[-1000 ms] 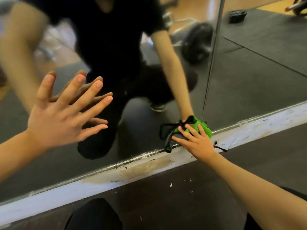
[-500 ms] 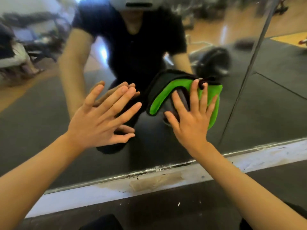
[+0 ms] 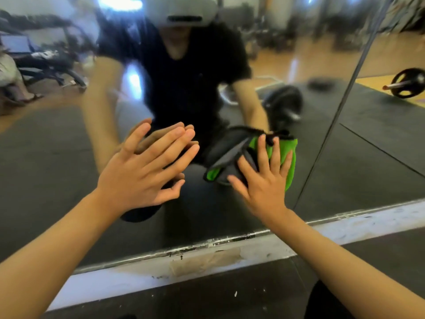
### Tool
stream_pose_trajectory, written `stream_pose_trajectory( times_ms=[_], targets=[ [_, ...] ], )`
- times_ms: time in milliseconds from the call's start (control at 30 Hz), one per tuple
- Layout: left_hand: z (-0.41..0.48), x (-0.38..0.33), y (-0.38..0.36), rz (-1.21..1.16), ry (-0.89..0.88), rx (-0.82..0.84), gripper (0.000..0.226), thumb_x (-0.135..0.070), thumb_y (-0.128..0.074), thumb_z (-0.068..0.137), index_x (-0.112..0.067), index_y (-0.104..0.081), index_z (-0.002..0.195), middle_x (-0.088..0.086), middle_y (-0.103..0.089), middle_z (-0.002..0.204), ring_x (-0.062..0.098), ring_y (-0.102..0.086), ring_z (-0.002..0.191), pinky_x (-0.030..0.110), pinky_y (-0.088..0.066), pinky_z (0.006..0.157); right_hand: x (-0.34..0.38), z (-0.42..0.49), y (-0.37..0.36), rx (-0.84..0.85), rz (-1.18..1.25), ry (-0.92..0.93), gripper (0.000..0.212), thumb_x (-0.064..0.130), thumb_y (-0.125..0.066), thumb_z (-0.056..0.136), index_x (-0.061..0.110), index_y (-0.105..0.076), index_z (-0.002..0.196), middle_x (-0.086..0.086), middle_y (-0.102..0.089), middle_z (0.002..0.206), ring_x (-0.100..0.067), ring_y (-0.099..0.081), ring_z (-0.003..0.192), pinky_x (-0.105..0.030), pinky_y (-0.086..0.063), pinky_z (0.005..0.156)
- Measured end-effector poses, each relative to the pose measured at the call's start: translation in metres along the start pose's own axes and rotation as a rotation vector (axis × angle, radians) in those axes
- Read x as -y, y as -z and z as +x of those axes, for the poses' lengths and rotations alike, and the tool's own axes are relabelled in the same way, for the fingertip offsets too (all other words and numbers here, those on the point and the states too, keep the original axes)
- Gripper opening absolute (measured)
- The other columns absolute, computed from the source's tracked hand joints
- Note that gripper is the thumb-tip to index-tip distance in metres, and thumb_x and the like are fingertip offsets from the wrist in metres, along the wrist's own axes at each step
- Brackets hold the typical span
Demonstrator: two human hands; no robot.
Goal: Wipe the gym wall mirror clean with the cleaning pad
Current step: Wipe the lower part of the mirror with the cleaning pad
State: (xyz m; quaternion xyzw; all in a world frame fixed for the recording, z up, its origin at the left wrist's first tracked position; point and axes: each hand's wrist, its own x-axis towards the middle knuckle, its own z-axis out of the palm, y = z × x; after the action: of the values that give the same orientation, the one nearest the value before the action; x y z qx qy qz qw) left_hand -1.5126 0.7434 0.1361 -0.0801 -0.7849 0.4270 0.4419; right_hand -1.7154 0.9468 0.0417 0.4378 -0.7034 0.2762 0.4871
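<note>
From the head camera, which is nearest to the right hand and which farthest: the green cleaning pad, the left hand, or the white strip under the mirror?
1. Cleaning pad: under the right hand, pressed against the mirror.
2. Left hand: to its left, flat on the glass.
3. White strip: below the mirror's bottom edge. It looks about as near as the left hand, too close to call.

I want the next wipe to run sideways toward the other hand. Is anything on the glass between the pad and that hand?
Nothing visible: bare mirror lies between the cleaning pad under the right hand and the left hand spread flat on the glass.
</note>
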Motion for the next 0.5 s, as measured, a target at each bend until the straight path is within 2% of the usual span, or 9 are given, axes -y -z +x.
stream_pose_trajectory(
  times_ms=[100, 167, 233, 333, 433, 500],
  targets=[
    [0.000, 0.000, 0.000, -0.011, 0.010, -0.003, 0.075, -0.045, -0.064, 0.093, -0.009, -0.049, 0.157, 0.015, -0.042, 0.165, 0.028, -0.040, 0.152, 0.057, -0.023, 0.124, 0.015, 0.040, 0.005, -0.085, -0.007, -0.106, 0.051, 0.054, -0.039, 0.109, 0.031, -0.039, 0.154, -0.019, -0.022, 0.165, -0.044, -0.014, 0.154, -0.063, -0.007, 0.123],
    [0.000, -0.002, 0.000, -0.015, 0.014, -0.005, 0.075, -0.045, -0.064, 0.093, -0.010, -0.050, 0.157, 0.015, -0.043, 0.164, 0.027, -0.041, 0.152, 0.057, -0.023, 0.124, 0.012, 0.011, -0.004, -0.057, -0.030, -0.069, 0.048, 0.052, -0.038, 0.110, 0.034, -0.038, 0.154, -0.017, -0.017, 0.168, -0.039, -0.010, 0.157, -0.062, -0.008, 0.124],
    [0.000, -0.001, -0.001, -0.019, 0.012, -0.009, 0.074, -0.044, -0.064, 0.093, -0.010, -0.051, 0.156, 0.014, -0.043, 0.164, 0.027, -0.041, 0.152, 0.057, -0.023, 0.124, 0.002, -0.044, -0.014, 0.041, -0.049, 0.016, 0.041, 0.051, -0.038, 0.110, 0.032, -0.047, 0.145, -0.007, -0.007, 0.174, -0.033, -0.004, 0.160, -0.058, -0.005, 0.125],
    [0.000, -0.001, -0.001, -0.025, 0.014, -0.016, 0.073, -0.044, -0.064, 0.093, -0.010, -0.051, 0.156, 0.014, -0.043, 0.164, 0.026, -0.041, 0.152, 0.056, -0.023, 0.125, -0.010, -0.092, -0.016, 0.175, -0.065, 0.080, 0.032, 0.053, -0.036, 0.110, 0.031, -0.057, 0.119, 0.002, -0.001, 0.175, -0.028, -0.003, 0.161, -0.054, -0.002, 0.127],
    [-0.001, 0.000, -0.002, -0.011, -0.001, -0.016, 0.074, -0.044, -0.064, 0.092, -0.010, -0.050, 0.156, 0.014, -0.042, 0.165, 0.026, -0.039, 0.152, 0.056, -0.021, 0.125, -0.003, -0.034, -0.002, 0.095, 0.019, -0.036, 0.036, 0.058, -0.039, 0.107, 0.029, -0.057, 0.120, -0.002, -0.007, 0.174, -0.030, -0.002, 0.161, -0.056, -0.003, 0.125],
    [-0.001, 0.000, -0.002, -0.013, -0.003, -0.017, 0.075, -0.045, -0.064, 0.092, -0.010, -0.050, 0.157, 0.014, -0.042, 0.165, 0.026, -0.039, 0.153, 0.056, -0.021, 0.125, 0.011, 0.040, 0.014, -0.019, 0.043, -0.143, 0.043, 0.057, -0.041, 0.107, 0.029, -0.054, 0.137, -0.016, -0.019, 0.170, -0.039, -0.008, 0.158, -0.062, -0.006, 0.123]
  ],
)
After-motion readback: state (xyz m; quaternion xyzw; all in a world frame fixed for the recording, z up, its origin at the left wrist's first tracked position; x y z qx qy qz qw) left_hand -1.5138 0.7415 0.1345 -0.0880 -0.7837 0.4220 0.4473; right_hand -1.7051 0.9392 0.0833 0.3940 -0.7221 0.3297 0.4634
